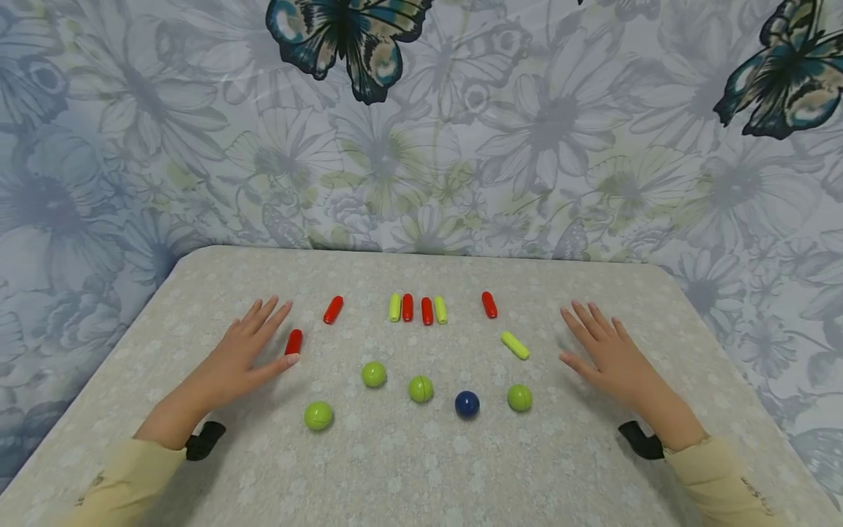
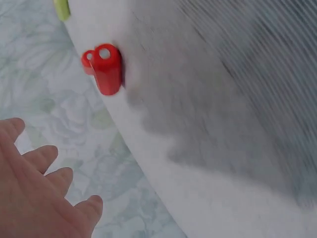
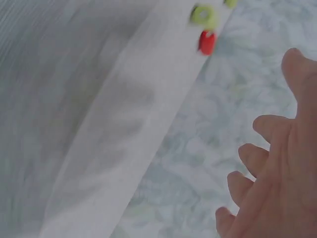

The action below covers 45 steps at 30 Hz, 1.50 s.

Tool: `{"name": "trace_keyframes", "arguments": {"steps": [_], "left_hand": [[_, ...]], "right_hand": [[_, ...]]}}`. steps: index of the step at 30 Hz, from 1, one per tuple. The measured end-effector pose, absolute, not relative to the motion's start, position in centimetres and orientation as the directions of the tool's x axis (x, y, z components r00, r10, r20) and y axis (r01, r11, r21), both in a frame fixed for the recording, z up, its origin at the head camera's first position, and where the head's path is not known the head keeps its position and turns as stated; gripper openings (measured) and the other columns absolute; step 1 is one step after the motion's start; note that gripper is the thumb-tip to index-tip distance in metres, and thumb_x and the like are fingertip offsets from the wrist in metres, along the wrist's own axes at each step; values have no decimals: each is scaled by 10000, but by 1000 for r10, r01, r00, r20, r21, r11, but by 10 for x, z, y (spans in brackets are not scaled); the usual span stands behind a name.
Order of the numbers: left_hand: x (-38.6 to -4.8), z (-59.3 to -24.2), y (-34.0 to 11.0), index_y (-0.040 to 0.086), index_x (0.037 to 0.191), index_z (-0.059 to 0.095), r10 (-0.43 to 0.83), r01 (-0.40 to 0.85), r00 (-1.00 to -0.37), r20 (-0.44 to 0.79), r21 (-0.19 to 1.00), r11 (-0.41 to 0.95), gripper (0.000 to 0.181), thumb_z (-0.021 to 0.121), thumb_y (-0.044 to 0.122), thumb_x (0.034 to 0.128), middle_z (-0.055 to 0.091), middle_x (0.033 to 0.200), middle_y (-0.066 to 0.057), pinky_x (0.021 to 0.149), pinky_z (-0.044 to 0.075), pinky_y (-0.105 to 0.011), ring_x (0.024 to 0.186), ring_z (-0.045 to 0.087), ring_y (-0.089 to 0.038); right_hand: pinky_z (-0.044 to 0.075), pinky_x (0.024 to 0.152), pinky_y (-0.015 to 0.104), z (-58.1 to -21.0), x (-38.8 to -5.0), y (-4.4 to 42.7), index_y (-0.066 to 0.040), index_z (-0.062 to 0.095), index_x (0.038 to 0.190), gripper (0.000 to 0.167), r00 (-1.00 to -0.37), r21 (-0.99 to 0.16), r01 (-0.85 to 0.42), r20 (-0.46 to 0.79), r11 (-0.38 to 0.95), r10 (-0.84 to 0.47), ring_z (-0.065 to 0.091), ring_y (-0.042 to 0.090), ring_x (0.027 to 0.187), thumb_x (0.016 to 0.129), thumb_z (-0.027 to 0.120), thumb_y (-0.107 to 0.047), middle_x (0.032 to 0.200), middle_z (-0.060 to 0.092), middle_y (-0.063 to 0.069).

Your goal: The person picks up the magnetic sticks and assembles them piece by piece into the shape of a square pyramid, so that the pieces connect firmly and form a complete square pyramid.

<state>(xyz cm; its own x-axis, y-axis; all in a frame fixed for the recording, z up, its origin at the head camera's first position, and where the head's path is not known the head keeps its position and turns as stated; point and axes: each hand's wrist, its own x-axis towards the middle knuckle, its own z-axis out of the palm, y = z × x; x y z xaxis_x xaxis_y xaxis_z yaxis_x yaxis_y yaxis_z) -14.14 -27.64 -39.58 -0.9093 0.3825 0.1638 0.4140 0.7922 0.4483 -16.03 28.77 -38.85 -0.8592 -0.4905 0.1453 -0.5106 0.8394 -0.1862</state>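
My left hand (image 1: pixel 240 359) is held out at the left of the table, fingers spread and palm down, with nothing in it. In the head view its thumb overlaps the lower end of a red cylinder (image 1: pixel 294 341); whether they touch I cannot tell. A second red cylinder (image 1: pixel 333 309) lies beyond it. On the right, my right hand (image 1: pixel 615 359) is also spread and holds nothing. Nearest to it are a yellow-green cylinder (image 1: pixel 515 345), a green ball (image 1: pixel 519 397) and a red cylinder (image 1: pixel 489 304). The left wrist view shows holes in the ends of the red cylinders (image 2: pixel 108 74).
Mid-table at the back, red cylinders (image 1: pixel 426 311) and yellow-green cylinders (image 1: pixel 395 307) stand in a close row. In front lie several green balls (image 1: pixel 319 415) and one blue ball (image 1: pixel 467 404). A patterned cloth (image 1: pixel 428 161) hangs behind the table (image 1: pixel 395 468).
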Motion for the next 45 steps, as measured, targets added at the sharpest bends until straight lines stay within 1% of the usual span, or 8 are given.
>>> {"name": "trace_keyframes", "arguments": {"steps": [4,8,15,21,30,36,40,45], "left_hand": [[-143,-398,-267,193,1516,125,362,374,-923,131,529,762,819,619,404,897,71,1536,-150,983,82,-666,1374,4,-382],[-144,-402,-262,165,1515,129,343,336,-934,101,575,746,828,626,396,895,77,1532,-167,960,146,-678,1371,29,-392],[-147,-410,-261,12,1485,157,324,300,-944,68,591,749,814,648,290,899,127,1487,-277,982,189,-629,1340,128,-443],[-150,-418,-264,29,1492,135,292,249,-955,41,644,723,849,690,191,869,212,1468,-272,1000,229,-576,1310,232,-443],[-147,-429,-265,27,1460,279,200,216,-975,102,669,711,748,703,140,855,393,1378,-258,980,275,-565,1252,358,-421],[-146,-432,-264,-17,1389,402,158,213,-977,143,668,712,641,712,97,840,423,1358,-251,956,321,-552,1225,389,-423],[-146,-434,-263,-29,1359,438,146,203,-979,141,673,711,626,731,115,825,442,1339,-254,956,321,-554,1227,385,-424],[-147,-436,-265,-17,1358,448,103,170,-985,137,701,692,630,737,159,827,457,1323,-258,920,379,-526,1171,459,-414]], "right_hand": [[180,1023,573,-391,-151,264,-96,213,1494,694,-837,-265,-548,171,794,-520,161,387,1353,951,541,-377,1514,168,175],[314,970,541,-396,-140,243,-111,302,1472,639,-826,-405,-554,159,728,-540,294,350,1313,944,559,-364,1493,258,136],[387,943,442,-410,-129,229,-18,501,1333,541,-802,-656,-512,134,554,-583,446,290,1222,881,661,-267,1343,493,102],[408,930,311,-421,-132,231,-35,544,1296,519,-794,-790,-408,61,457,-604,510,200,1164,839,713,-212,1270,563,59],[415,913,260,-431,-134,236,-47,589,1250,451,-796,-838,-379,79,392,-601,524,182,1145,834,715,-167,1235,586,70],[401,928,266,-436,-136,239,-23,569,1258,457,-783,-882,-362,112,301,-612,511,193,1164,834,709,-119,1248,571,106],[400,924,247,-438,-137,241,-14,574,1250,449,-784,-886,-359,115,294,-610,507,152,1166,831,709,-99,1245,571,120],[399,928,255,-439,-136,240,-13,570,1252,443,-778,-885,-365,120,288,-616,505,163,1170,839,701,-107,1248,568,126]]}}
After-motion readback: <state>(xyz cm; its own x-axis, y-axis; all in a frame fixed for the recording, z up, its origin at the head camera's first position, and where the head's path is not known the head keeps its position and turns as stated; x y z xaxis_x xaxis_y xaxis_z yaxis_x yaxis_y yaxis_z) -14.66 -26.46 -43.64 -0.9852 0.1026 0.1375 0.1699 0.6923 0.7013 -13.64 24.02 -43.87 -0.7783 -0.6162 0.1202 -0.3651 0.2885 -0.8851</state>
